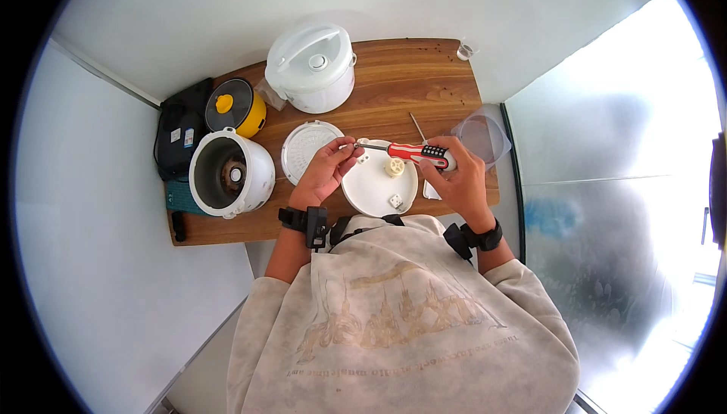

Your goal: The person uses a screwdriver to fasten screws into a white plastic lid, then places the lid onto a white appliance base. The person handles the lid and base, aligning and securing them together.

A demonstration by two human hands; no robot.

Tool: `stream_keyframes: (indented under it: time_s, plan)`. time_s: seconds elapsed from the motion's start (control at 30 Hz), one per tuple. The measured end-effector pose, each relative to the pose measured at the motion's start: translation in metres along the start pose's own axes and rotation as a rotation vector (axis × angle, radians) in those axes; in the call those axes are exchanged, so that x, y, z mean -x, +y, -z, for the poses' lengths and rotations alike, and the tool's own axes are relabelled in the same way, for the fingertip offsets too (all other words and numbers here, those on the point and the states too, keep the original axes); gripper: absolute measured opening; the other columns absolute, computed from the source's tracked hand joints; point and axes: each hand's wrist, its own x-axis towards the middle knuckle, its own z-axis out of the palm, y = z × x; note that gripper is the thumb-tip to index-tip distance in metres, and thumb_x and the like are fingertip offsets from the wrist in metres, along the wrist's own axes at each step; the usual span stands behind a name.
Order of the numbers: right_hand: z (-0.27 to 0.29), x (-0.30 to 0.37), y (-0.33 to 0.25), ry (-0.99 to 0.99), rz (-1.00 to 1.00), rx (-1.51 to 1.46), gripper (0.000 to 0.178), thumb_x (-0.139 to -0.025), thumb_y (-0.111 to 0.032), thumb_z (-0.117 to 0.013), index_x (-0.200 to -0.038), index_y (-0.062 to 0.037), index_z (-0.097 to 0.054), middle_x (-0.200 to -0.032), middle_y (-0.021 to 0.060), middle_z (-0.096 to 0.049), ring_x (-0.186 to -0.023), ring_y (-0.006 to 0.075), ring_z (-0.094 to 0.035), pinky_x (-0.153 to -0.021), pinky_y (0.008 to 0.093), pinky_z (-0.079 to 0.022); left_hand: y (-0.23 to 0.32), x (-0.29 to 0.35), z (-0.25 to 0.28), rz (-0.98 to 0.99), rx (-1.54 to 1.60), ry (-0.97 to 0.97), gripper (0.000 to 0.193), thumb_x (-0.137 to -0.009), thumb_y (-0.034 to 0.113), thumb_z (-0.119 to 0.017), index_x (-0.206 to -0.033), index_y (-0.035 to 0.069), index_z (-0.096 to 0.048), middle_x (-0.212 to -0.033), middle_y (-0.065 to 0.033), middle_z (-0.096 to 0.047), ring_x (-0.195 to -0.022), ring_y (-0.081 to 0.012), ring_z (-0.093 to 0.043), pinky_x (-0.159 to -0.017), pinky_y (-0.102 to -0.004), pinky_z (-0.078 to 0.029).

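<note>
My right hand [459, 179] is wrapped round the red, white and black handle of a screwdriver [415, 153], its shaft pointing left. At the tip, the thumb and fingers of my left hand [327, 168] are pinched together; whatever they hold is too small to make out. Below the screwdriver lies a round white plastic lid or tray [365, 193] with a raised rim. On it rest a cream spoked plastic part [394, 166] and a small white block-like piece [395, 200]. Another small white piece [363, 158] sits near my left fingers.
A white perforated round plate [303, 145] lies beside my left hand. Behind stand a lidded white rice cooker [314, 73] and a yellow pot [246, 115]. An open white cooker body [261, 172], black case [178, 138], thin metal tool [416, 126], clear container [485, 138] and small cup [464, 51] surround them.
</note>
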Motion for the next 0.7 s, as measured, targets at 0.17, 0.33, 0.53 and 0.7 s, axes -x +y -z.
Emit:
stream_keyframes:
  time_s: [0.17,0.33,0.53,0.7]
  plan:
    - [-0.001,0.002,0.011,0.024,-0.093,-0.168,0.029,-0.082,-0.016,-0.075,-0.105,-0.0016,-0.064,-0.086,0.0096,-0.069,-0.073,0.0137,-0.065,-0.067,0.0274,-0.053,0.000,0.000,0.004,0.018,0.040,-0.007,0.015,-0.097,0.006,-0.060,-0.112,0.004,-0.061,-0.106,-0.0080,-0.067,-0.101,-0.0160,-0.068,-0.075,-0.0172,-0.060]
    - [0.001,-0.001,0.009,-0.003,-0.094,-0.098,0.028,-0.081,-0.013,-0.073,-0.105,-0.0016,-0.063,-0.084,0.0099,-0.068,-0.072,0.0140,-0.064,-0.068,0.0281,-0.053,-0.001,0.005,-0.001,0.015,0.051,0.009,0.016,-0.097,0.006,-0.059,-0.113,0.003,-0.062,-0.105,-0.0080,-0.068,-0.099,-0.0157,-0.069,-0.073,-0.0168,-0.061]
    - [-0.004,0.000,0.021,-0.015,-0.096,-0.129,0.026,-0.080,-0.011,-0.071,-0.103,-0.0013,-0.062,-0.083,0.0107,-0.068,-0.070,0.0157,-0.065,-0.068,0.0289,-0.053,-0.006,0.013,0.004,0.002,0.023,0.044,0.021,-0.097,0.004,-0.060,-0.118,0.001,-0.062,-0.106,-0.0082,-0.068,-0.100,-0.0153,-0.068,-0.076,-0.0160,-0.059]
    - [-0.006,0.000,0.023,-0.067,-0.141,-0.131,0.025,-0.080,-0.011,-0.070,-0.101,-0.0008,-0.061,-0.081,0.0118,-0.067,-0.068,0.0174,-0.065,-0.067,0.0289,-0.053,-0.011,0.023,0.013,-0.027,0.002,0.029,0.024,-0.095,0.001,-0.060,-0.119,0.001,-0.062,-0.111,-0.0061,-0.066,-0.106,-0.0158,-0.066,-0.079,-0.0166,-0.058]
